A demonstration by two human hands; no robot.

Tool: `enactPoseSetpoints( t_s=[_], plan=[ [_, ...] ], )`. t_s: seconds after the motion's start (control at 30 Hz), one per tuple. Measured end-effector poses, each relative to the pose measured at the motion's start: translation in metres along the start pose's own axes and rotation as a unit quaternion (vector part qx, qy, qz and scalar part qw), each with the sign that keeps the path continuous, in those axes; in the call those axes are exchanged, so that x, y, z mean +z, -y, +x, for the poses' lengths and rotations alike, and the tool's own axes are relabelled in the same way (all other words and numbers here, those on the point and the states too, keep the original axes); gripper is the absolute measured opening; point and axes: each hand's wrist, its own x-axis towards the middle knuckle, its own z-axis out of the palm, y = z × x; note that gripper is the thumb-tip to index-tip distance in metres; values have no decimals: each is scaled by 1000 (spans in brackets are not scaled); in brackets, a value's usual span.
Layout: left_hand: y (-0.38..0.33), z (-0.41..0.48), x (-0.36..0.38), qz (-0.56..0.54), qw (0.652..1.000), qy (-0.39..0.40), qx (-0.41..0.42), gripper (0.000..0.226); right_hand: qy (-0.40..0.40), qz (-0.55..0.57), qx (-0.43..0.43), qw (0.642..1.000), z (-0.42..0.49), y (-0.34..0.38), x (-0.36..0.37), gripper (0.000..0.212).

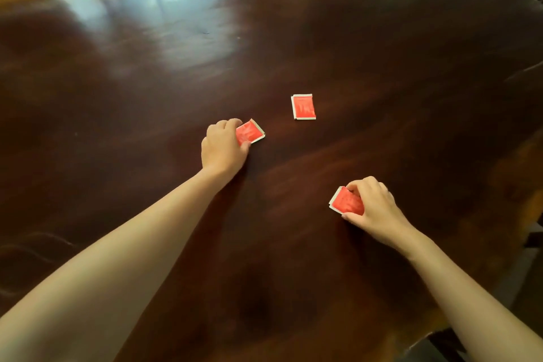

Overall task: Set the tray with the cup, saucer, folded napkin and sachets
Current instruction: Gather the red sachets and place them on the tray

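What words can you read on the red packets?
The left-hand sachet, in the left hand: pale print, too blurred to read.
The right-hand sachet, in the right hand: too blurred to read.
The loose sachet on the table: pale print, too blurred to read.
No other writing shows.

Counter (293,23): dark brown wood, smooth, polished to a high gloss; grain visible, window light mirrored at far left. Sachets (303,107): thin red wrapper, white edge strips, faint sheen; paper or foil undetermined.
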Motion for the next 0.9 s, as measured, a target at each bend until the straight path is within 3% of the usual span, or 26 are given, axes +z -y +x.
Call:
enactPoseSetpoints(
  t_s=[0.1, 0.23, 0.4, 0.6, 0.73, 0.9],
  plan=[
    [8, 5, 11, 24, 999, -2, 39, 37, -18, 46, -34, 998, 8, 8, 2, 46],
    [24, 3, 18, -46, 996, -32, 72, 35, -40, 175, -21, 984, 29, 34, -3, 35],
    [35, 7, 13, -170, 983, -9, 62, 60, -36, 289, -71, 954, 71, 90, -18, 41],
    [44, 7, 12, -215, 975, 1, 64, 84, -1, 186, -187, 965, 145, 148, -14, 34],
    [44, 7, 13, -189, 979, -1, 75, 82, 14, 90, -235, 968, 166, 152, 0, 38],
    [45, 4, 13, -146, 984, -20, 104, 64, 27, 69, -206, 976, 165, 142, -1, 47]
  ],
)
